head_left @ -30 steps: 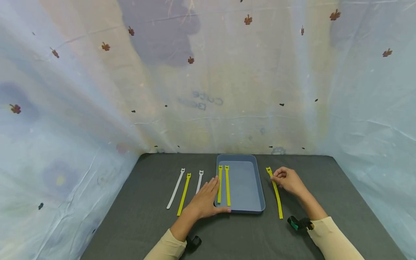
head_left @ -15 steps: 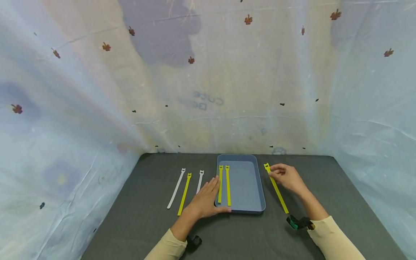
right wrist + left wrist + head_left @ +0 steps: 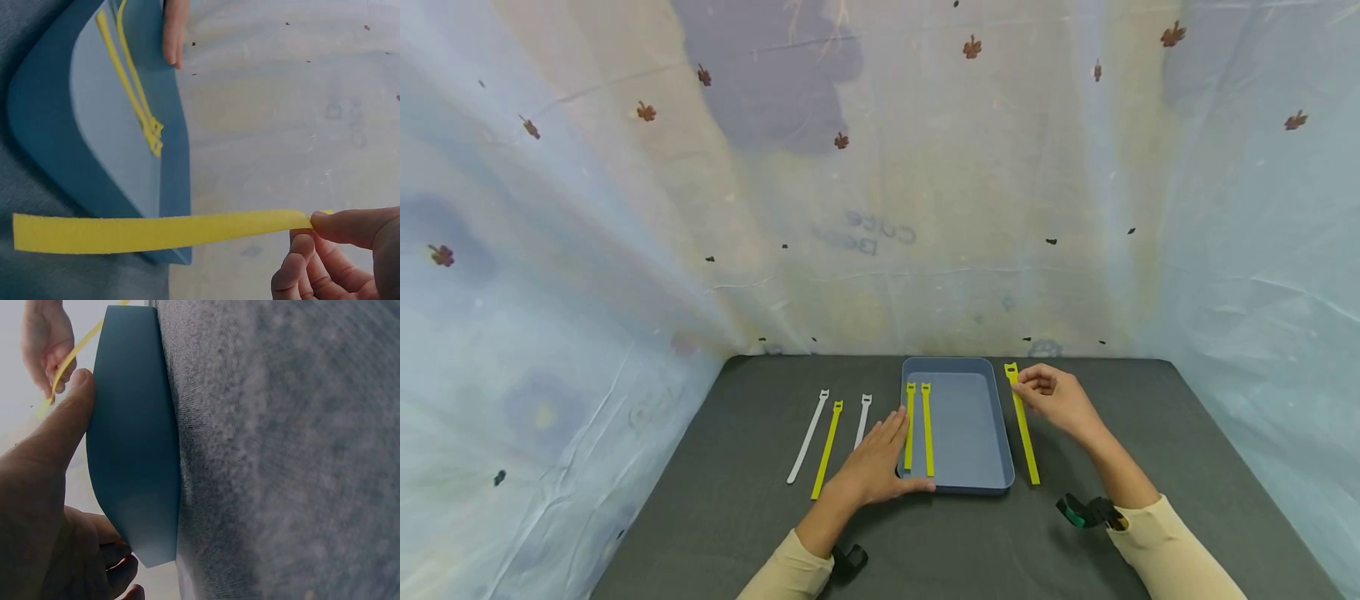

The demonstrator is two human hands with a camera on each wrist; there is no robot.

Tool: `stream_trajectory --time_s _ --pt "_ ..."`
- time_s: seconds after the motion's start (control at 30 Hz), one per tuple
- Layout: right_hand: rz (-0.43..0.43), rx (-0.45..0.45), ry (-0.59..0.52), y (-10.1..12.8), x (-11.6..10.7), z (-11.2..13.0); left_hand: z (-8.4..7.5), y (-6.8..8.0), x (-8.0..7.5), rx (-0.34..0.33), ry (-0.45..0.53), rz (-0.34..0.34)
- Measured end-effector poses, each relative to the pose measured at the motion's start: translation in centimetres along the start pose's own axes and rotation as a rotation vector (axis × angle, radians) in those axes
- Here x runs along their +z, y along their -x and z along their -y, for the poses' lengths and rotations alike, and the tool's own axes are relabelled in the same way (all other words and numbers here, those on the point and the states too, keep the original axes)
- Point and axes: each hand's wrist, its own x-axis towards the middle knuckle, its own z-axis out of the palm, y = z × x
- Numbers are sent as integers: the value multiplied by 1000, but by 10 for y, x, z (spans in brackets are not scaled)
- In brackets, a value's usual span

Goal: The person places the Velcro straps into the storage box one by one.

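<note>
Blue tray (image 3: 957, 483) sits mid-table, w/ left hand (image 3: 871, 467) spread flat against its near-left corner. Right hand (image 3: 1054, 398) pinches yellow strap (image 3: 1022, 425) near its head end, lifted beside tray's right rim. Strap's probably light, floppy; best held near that end.

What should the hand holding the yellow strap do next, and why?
Probably carry the yellow strap a little leftward over the tray and lay it down. The right hand pinches its top end beside the rim, and two matching straps already lie inside.
</note>
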Motion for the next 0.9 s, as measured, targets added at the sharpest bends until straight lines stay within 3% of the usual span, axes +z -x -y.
stream_trajectory --time_s 0.37,0.9 --pt "6 -67 -84 -2 -1 17 -1 -1 -3 8 1 2" --pt "52 -71 -176 -6 8 34 0 0 0 3 2 9"
